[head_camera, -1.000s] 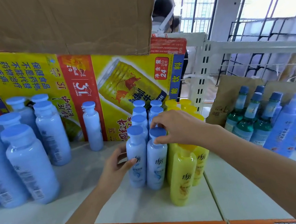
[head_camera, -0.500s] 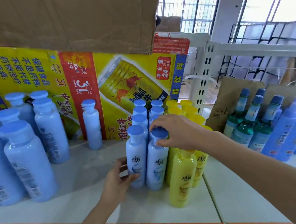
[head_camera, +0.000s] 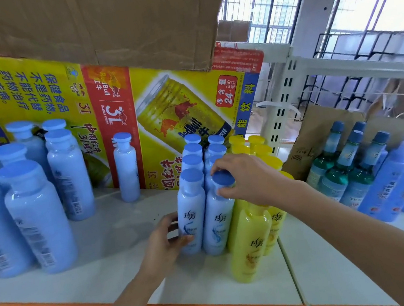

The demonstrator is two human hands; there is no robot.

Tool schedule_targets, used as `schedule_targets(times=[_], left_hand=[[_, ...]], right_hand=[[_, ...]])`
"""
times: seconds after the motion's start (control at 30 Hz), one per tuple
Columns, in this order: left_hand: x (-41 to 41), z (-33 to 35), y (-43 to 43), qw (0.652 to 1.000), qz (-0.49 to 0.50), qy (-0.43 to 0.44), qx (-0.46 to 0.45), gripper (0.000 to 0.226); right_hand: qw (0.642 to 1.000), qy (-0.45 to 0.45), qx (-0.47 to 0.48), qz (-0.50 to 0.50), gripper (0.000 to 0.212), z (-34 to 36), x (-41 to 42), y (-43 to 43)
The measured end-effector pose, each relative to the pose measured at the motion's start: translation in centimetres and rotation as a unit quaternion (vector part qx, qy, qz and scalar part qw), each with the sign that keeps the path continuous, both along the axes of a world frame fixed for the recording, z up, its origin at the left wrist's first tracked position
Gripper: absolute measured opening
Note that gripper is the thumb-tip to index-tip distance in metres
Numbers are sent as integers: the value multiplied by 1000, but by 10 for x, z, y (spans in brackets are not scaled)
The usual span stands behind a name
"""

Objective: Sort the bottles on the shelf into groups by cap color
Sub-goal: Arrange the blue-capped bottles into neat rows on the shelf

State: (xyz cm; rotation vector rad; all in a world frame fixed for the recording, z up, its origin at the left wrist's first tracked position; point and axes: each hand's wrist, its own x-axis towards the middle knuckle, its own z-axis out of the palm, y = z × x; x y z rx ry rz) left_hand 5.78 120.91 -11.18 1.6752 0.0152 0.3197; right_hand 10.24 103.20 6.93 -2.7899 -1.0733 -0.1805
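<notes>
Blue-capped bottle | right hand grips cap | left hand grips neighbouring bottle

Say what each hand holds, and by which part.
Right hand pinches a blue bottle by its cap; left hand grips the neighbouring bottle by its lower body.

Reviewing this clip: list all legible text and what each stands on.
"RedBull": yellow carton behind the bottles.
"保健食品": same carton, left part.
"24": carton's red badge.
Blue bottle label, barcodes, brown cardboard marks: too small or stylised to read.
</notes>
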Motion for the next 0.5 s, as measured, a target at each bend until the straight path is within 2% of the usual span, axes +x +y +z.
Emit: schedule_targets(times=[0.33, 0.5], left_hand=[[-2, -4, 2, 1000, -20, 8, -11, 42], [-9, -3, -5, 1000, -12, 8, 2, 50]], right_hand=[[999, 3, -49, -9, 34, 6, 7, 7], [999, 20, -41, -3, 35, 5, 6, 4]])
